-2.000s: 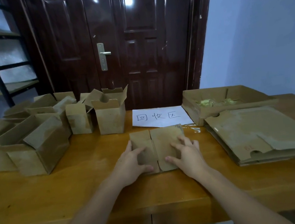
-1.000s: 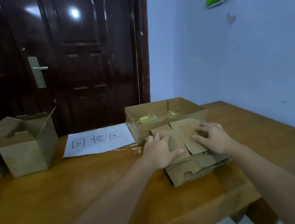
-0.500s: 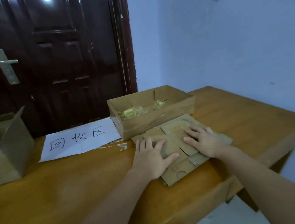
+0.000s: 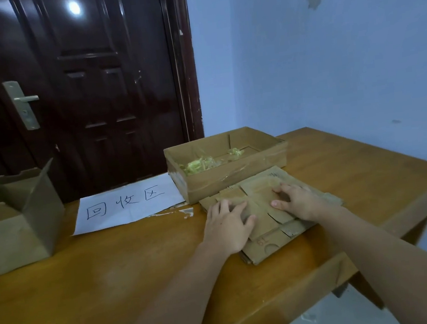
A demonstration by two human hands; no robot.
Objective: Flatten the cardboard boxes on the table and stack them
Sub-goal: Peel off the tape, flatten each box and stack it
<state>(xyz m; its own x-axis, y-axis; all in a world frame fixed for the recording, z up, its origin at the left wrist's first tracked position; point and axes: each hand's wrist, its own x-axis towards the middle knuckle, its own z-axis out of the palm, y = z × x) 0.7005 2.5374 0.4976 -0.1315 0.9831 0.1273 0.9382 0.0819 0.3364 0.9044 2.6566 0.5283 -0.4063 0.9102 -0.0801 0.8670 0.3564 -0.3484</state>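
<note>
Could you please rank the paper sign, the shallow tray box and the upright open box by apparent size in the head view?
1. Shallow tray box
2. Paper sign and upright open box: look alike; the box is cut off, so unranked.

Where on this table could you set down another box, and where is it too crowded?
Bare wood lies in front of the paper sign, between the upright box and the left hand, and right of the flattened stack toward the table edge. It is crowded around the tray and stack.
</note>
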